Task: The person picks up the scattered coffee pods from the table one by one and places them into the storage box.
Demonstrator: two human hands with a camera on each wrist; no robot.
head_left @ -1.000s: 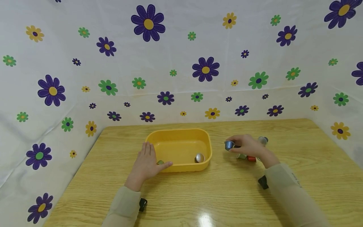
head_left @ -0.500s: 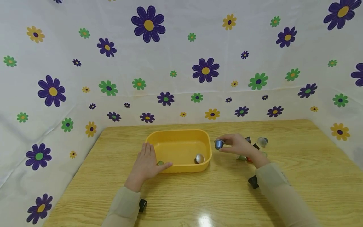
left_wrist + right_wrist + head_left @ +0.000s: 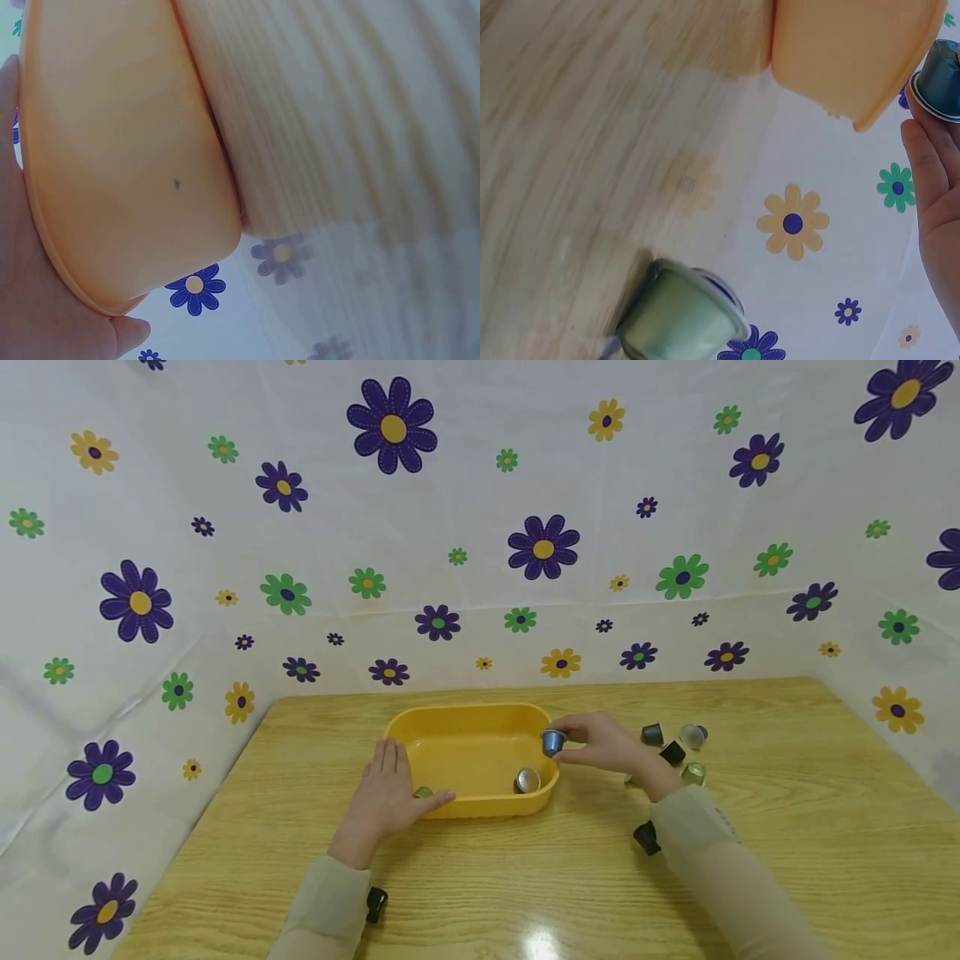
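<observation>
A blue coffee capsule (image 3: pixel 552 742) is pinched between the thumb and fingers of my right hand (image 3: pixel 600 747), at the right rim of a yellow tub (image 3: pixel 465 808). In the right wrist view the same capsule (image 3: pixel 941 79) shows at the right edge, beyond the tub wall. My left hand (image 3: pixel 385 792) lies with straight fingers on the tub's left rim, thumb along the front edge. Inside the tub, a silver-lidded capsule (image 3: pixel 527 780) sits at the front right. A green capsule (image 3: pixel 423 792) is partly hidden near my left thumb.
Right of the tub, several loose capsules lie on the wooden table (image 3: pixel 525 877): dark ones (image 3: pixel 652 734), a pale-lidded one (image 3: pixel 693 737) and a light green one (image 3: pixel 694 772). My right forearm hides part of this group. A flower-printed cloth (image 3: pixel 450 485) hangs behind the table.
Holding the blue capsule, my right hand has moved left from the loose capsules to the tub's right rim. My left hand has stayed in place.
</observation>
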